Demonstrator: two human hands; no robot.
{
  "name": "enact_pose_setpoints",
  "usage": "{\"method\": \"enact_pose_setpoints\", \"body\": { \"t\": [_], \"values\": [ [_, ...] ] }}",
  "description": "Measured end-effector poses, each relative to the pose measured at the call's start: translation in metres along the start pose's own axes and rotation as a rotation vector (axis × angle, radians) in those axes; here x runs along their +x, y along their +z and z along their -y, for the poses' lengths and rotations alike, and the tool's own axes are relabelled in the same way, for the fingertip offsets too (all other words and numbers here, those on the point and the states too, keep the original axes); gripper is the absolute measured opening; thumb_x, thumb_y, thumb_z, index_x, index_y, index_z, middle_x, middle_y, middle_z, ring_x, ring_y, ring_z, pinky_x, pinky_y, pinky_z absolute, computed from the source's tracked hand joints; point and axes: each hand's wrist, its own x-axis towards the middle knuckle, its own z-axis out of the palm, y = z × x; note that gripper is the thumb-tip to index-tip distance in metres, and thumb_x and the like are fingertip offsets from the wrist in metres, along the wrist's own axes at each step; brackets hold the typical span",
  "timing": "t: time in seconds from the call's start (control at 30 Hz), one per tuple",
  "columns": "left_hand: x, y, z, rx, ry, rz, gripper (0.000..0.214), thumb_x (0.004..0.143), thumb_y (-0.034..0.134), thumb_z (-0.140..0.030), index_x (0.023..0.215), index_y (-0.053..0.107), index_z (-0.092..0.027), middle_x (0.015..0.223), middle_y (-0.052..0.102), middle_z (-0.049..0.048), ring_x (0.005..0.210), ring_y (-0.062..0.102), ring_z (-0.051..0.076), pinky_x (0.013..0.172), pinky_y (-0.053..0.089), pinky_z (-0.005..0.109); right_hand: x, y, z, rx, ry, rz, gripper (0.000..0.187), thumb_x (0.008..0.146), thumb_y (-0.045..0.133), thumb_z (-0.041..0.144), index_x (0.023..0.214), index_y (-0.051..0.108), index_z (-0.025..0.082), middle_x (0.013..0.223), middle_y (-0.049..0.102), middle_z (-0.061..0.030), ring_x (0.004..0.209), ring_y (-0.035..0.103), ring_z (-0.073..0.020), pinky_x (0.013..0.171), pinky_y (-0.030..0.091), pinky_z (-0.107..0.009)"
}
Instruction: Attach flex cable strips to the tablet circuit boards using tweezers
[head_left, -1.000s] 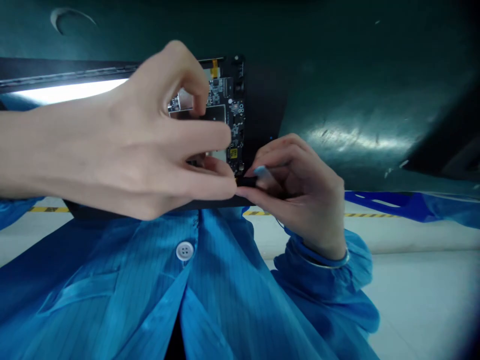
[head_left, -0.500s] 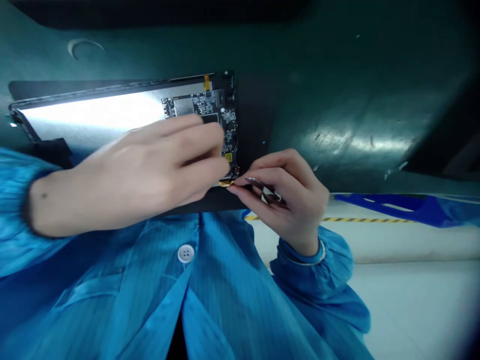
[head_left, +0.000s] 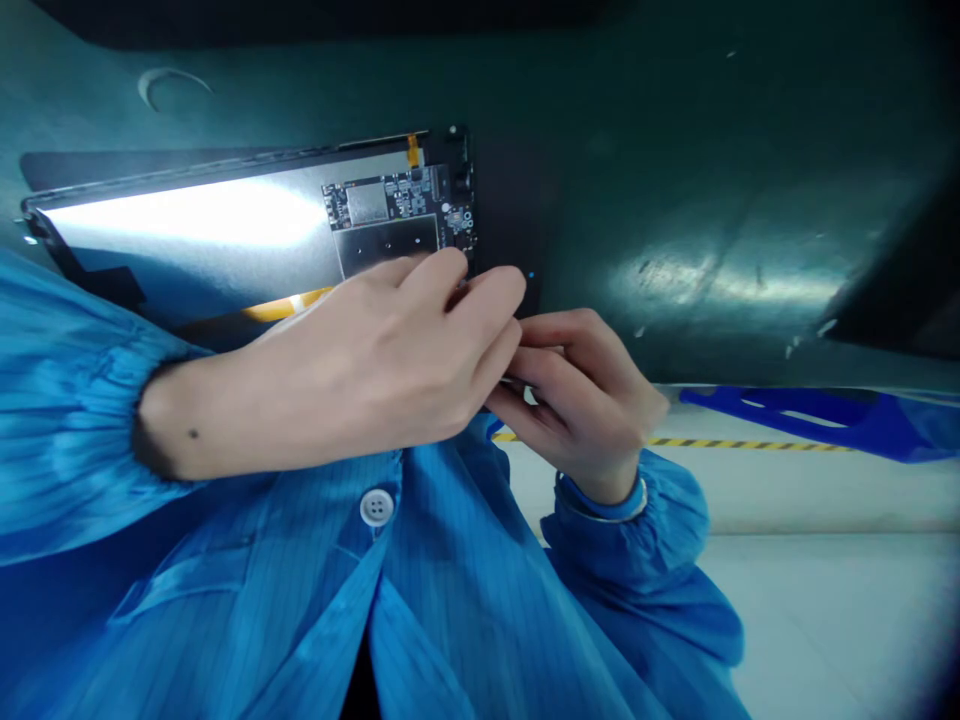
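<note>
An opened tablet lies face down, its silver back plate and dark circuit board showing. My left hand reaches over the board's near end with fingers bent and pinched together; what they hold, if anything, is hidden. Its fingertips meet those of my right hand just off the tablet's near right corner. My right fingers are closed round a thin metal tool like tweezers, now almost wholly covered. An orange flat cable runs out from under my left hand. The orange ribbon end at the near corner is hidden.
A dark mat lies under the tablet on the green worktop. Beyond the table's near edge are a blue plastic object and a yellow-black floor stripe. A curved, pale mark is at the far left.
My left hand has moved right until its fingertips meet my right hand's, covering the orange ribbon end and most of the metal tool. More of the board's middle and the orange cable now show.
</note>
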Motion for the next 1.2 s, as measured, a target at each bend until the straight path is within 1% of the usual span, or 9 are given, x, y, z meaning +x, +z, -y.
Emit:
{"method": "enact_pose_setpoints", "body": {
  "t": [0.1,0.23,0.3,0.4,0.73,0.93,1.03,1.1,1.2],
  "values": [
    [-0.004,0.0,0.011,0.032,0.028,0.035,0.062,0.096,-0.001,-0.015,0.11,0.06,-0.012,0.105,0.052,0.0083,0.104,0.066,0.029,0.081,0.061,0.047,0.001,-0.002,-0.001,-0.006,-0.083,0.024,0.017,0.091,0.066,0.019,0.107,0.067,0.026,0.1,0.071,-0.0025,0.083,0.07,-0.0172,0.064,0.062,-0.029],
    [-0.02,0.0,0.032,-0.047,0.051,-0.199,0.033,0.102,0.027,-0.029,0.104,0.058,-0.015,0.105,0.052,0.0028,0.096,0.062,0.019,0.081,0.052,0.036,0.006,-0.007,0.002,-0.025,-0.149,0.047,0.014,0.092,0.066,0.017,0.105,0.068,0.018,0.099,0.072,-0.0053,0.082,0.071,-0.0157,0.065,0.062,-0.027],
    [-0.026,0.001,0.038,-0.187,0.001,-0.297,0.021,0.097,0.039,-0.023,0.099,0.059,-0.017,0.105,0.056,-0.0009,0.091,0.058,0.012,0.079,0.047,0.03,0.007,-0.011,0.006,-0.074,-0.154,0.111,0.015,0.093,0.062,0.015,0.107,0.069,0.018,0.103,0.074,-0.0059,0.084,0.072,-0.0162,0.065,0.062,-0.026],
    [-0.03,0.004,0.04,-0.329,-0.034,-0.336,0.017,0.092,0.043,-0.018,0.096,0.06,-0.019,0.103,0.059,-0.002,0.087,0.058,0.009,0.075,0.046,0.027,0.008,-0.013,0.01,-0.137,-0.178,0.163,0.017,0.095,0.058,0.015,0.108,0.068,0.019,0.107,0.074,-0.0061,0.088,0.073,-0.0172,0.065,0.062,-0.025],
    [-0.028,0.012,0.046,-0.249,0.09,-0.338,0.019,0.099,0.041,-0.02,0.105,0.058,-0.017,0.106,0.056,0.0036,0.088,0.056,0.012,0.073,0.047,0.026,0.009,-0.004,0.017,-0.194,-0.125,0.067,0.016,0.093,0.065,0.019,0.108,0.066,0.015,0.099,0.074,-0.0067,0.084,0.071,-0.0162,0.07,0.059,-0.024],
    [-0.032,0.017,0.051,-0.246,0.201,-0.264,0.03,0.099,0.035,-0.024,0.1,0.065,-0.02,0.11,0.049,0.0043,0.088,0.058,0.014,0.066,0.051,0.027,0.009,-0.002,0.014,-0.159,-0.139,0.054,0.019,0.089,0.069,0.015,0.108,0.067,0.013,0.097,0.073,-0.0066,0.085,0.071,-0.0161,0.072,0.06,-0.024],
    [-0.031,0.017,0.05,-0.363,0.133,-0.23,0.032,0.101,0.034,-0.031,0.1,0.063,-0.018,0.102,0.055,0.0021,0.079,0.058,0.012,0.06,0.048,0.024,0.008,-0.001,0.012,-0.155,-0.128,0.032,0.022,0.088,0.069,0.013,0.109,0.068,0.018,0.097,0.074,-0.004,0.084,0.072,-0.0161,0.071,0.06,-0.025],
    [-0.03,0.018,0.05,-0.441,0.076,-0.222,0.03,0.101,0.036,-0.035,0.099,0.061,-0.017,0.097,0.058,0.0008,0.081,0.06,0.012,0.068,0.052,0.027,0.007,-0.002,0.011,-0.144,-0.128,0.033,0.023,0.087,0.069,0.013,0.109,0.068,0.019,0.097,0.074,-0.0036,0.083,0.072,-0.0157,0.069,0.061,-0.025],
    [-0.029,0.018,0.052,-0.449,0.171,-0.147,0.04,0.103,0.027,-0.032,0.103,0.064,-0.018,0.105,0.059,0.0018,0.11,0.06,0.019,0.099,0.051,0.04,0.008,-0.002,0.009,-0.098,-0.115,0.041,0.021,0.088,0.069,0.013,0.108,0.068,0.021,0.093,0.073,-0.0023,0.079,0.071,-0.015,0.067,0.062,-0.025]
  ]
}}
